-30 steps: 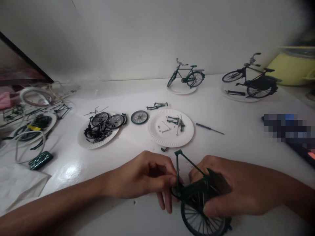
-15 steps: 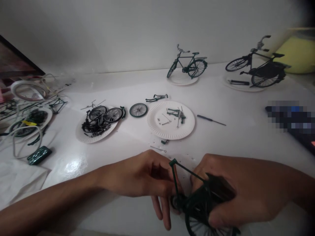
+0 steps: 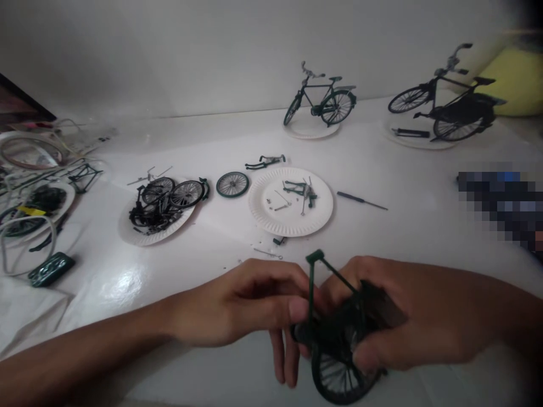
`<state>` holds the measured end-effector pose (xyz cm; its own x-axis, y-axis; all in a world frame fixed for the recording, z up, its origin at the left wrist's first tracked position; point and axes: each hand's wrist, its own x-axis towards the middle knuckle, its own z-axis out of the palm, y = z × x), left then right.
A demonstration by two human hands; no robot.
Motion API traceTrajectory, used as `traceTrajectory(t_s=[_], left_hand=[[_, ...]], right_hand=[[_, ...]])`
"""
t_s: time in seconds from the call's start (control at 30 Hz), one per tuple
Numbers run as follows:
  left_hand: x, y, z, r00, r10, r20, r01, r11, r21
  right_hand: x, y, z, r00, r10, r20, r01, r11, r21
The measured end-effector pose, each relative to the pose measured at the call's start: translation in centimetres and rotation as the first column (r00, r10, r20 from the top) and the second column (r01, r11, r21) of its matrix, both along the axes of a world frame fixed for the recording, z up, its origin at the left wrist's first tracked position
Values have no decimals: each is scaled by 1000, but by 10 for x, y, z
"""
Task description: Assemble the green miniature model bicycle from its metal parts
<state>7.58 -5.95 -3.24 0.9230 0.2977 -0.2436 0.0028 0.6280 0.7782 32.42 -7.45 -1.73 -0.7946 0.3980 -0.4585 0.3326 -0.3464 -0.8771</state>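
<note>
A dark green model bicycle frame with a spoked rear wheel is held low over the white table. My right hand grips it from the right, thumb over the wheel's side. At its left, my left hand has thumb and forefinger closed at the frame's tube near the crank, with the lower fingers hanging down. Just beyond the hands, a thin metal piece and a small green part lie on the table. Farther on, a paper plate carries green and silver small parts.
A screwdriver lies right of the plate; a loose wheel lies left. Another plate holds black wheels and parts. Two assembled model bicycles stand at the back. Cables and a green glossy object are at left.
The bicycle frame has tipped more upright, and its wheel shows more fully. My left thumb has moved up along the tube. The view has shifted slightly.
</note>
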Motion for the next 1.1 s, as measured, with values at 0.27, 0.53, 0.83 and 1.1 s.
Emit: traceTrajectory(t_s=[0.27, 0.53, 0.83, 1.1], left_hand=[[-9, -4, -1, 995, 96, -15, -74, 845, 529], [-9, 14, 5, 993, 107, 44, -57, 124, 991], [-27, 47, -5, 947, 289, -140, 263, -450, 854], [-20, 38, -6, 970, 219, -107, 203, -481, 853]], right_hand=[[7, 1, 0, 996, -38, 80, 48, 991, -126], [17, 5, -7, 997, -78, 12, 79, 989, -124], [14, 18, -20, 762, -642, -89, 646, 743, 176], [16, 20, -27, 769, -619, -162, 639, 733, 233]])
